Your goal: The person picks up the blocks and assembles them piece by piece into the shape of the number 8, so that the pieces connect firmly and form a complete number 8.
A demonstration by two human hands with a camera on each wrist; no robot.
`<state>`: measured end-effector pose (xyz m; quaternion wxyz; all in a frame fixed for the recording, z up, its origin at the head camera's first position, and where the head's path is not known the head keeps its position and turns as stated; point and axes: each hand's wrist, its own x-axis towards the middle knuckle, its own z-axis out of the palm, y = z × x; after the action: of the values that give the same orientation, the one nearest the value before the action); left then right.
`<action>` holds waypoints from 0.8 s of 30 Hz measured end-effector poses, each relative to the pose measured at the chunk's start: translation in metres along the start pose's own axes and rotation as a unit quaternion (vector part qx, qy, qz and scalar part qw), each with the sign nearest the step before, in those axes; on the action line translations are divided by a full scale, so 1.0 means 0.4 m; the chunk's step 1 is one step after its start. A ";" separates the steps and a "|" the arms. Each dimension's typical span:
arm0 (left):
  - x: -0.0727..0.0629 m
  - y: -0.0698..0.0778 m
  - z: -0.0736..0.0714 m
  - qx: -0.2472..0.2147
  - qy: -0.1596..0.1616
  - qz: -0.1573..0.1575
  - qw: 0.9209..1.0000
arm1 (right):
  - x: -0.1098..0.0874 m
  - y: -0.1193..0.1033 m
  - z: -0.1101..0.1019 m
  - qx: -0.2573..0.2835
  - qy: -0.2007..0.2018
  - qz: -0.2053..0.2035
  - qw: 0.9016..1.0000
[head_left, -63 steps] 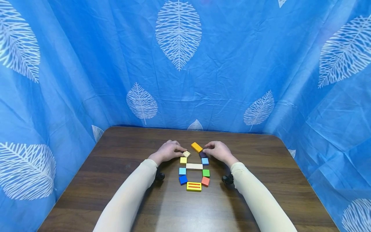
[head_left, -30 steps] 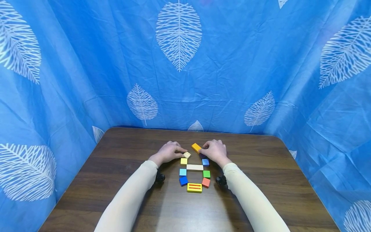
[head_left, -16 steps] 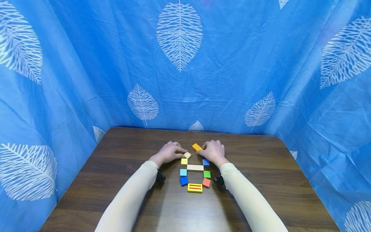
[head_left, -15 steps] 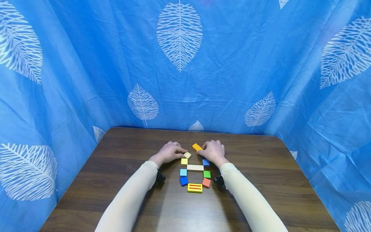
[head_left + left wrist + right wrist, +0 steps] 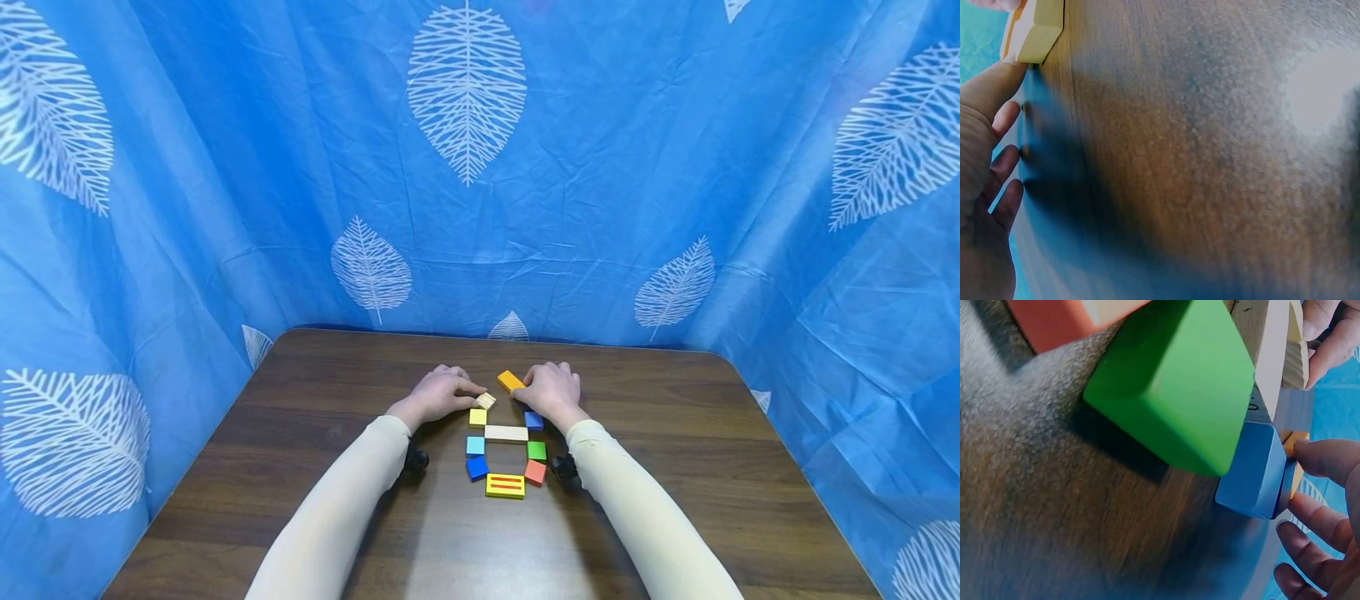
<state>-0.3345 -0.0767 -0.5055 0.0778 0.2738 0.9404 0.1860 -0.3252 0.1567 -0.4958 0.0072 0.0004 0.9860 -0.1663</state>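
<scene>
Flat wooden blocks form a ring on the table. At its far left, my left hand point(image 5: 438, 392) pinches a small pale wood block point(image 5: 486, 401) between thumb and finger. My right hand point(image 5: 555, 392) is at the far right, thumb and index finger on either side of a dark block point(image 5: 1284, 481), which the hand hides in the head view. An orange block point(image 5: 511, 381) slants right beyond the right thumb. Nearer me are a yellow block point(image 5: 477, 417) on the left and a blue block point(image 5: 533, 421) on the right, with a long pale block point(image 5: 506, 433) lying crosswise between the sides.
The ring's near part has light blue point(image 5: 476, 446), dark blue point(image 5: 477, 468), green point(image 5: 536, 451) and red point(image 5: 535, 472) blocks, plus a yellow block with red stripes point(image 5: 506, 486). Beyond the brown table point(image 5: 300, 467) hangs a blue leaf-print curtain point(image 5: 300, 150).
My right hand has moved left, its thumb and finger closing over the dark block, which showed earlier. The left hand stays at the pale block. The blocks look almost unmoved.
</scene>
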 end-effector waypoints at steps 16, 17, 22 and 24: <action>0.000 0.000 0.000 0.000 0.003 0.001 1.000 | 0.013 -0.008 0.000 -0.023 -0.001 -0.004 1.000; 0.000 0.000 0.000 -0.001 0.004 0.002 1.000 | 0.014 -0.009 0.001 -0.025 -0.001 -0.006 1.000; -0.001 -0.001 0.001 -0.004 0.008 0.003 1.000 | 0.018 -0.010 0.006 -0.037 0.006 -0.012 0.999; -0.001 -0.002 0.003 -0.005 0.009 0.004 1.000 | 0.018 -0.010 0.010 -0.036 0.009 -0.013 0.999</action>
<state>-0.3342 -0.0770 -0.5070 0.0696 0.2758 0.9389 0.1938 -0.3324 0.1515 -0.4984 -0.0043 -0.0111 0.9914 -0.1307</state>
